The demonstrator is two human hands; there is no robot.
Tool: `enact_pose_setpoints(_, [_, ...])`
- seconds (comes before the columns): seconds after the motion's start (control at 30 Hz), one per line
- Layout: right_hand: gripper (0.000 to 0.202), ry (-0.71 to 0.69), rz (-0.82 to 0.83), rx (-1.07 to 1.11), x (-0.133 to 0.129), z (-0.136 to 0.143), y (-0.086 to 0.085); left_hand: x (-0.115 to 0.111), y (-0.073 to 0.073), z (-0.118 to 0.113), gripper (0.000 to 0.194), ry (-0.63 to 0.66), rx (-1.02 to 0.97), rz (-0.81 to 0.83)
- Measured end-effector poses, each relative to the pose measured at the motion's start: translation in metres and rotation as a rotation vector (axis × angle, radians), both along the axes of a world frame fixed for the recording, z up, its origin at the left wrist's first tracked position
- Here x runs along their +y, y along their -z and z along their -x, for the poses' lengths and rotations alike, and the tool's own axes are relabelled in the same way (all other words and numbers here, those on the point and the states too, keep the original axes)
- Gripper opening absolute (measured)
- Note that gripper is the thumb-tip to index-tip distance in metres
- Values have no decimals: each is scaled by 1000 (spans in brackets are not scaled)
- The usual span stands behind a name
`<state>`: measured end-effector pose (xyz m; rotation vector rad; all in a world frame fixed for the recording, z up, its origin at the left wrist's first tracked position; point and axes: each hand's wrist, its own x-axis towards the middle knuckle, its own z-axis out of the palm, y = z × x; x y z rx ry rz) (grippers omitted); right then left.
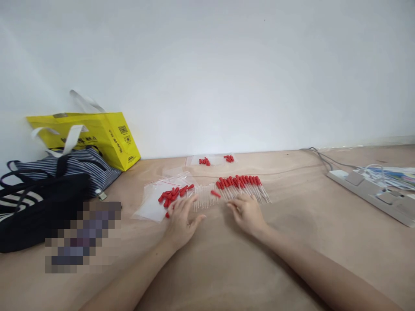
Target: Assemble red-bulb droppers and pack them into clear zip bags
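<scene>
My left hand is beside a heap of red rubber bulbs on clear plastic bags, its fingers apart and nothing seen in it. Just right of it, thin clear tubes lie in a row, with one loose red bulb at their right end. My right hand rests near the table, fingers curled, in front of a row of clear droppers with red bulbs; whether its fingertips hold anything is not clear.
Behind, near the wall, lies another clear bag with red bulbs. Yellow bag, striped bag and black bag stand at left, by a blurred patch. A white power strip with cables and papers is at right.
</scene>
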<state>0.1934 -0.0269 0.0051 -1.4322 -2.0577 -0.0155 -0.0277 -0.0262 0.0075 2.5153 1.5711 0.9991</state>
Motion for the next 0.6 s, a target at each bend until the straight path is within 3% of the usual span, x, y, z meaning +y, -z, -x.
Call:
enact_pose_setpoints(0.1, [20, 275, 67, 73, 26, -2, -3, 7, 1, 7, 45, -189, -12, 27])
enact_pose_setpoints(0.23, [20, 478, 145, 24, 52, 2, -5, 12, 0, 13, 42, -343, 35, 71])
enact_pose_setpoints(0.6, [16, 463, 111, -50, 62, 2, 8, 13, -2, 14, 32, -490, 127, 85])
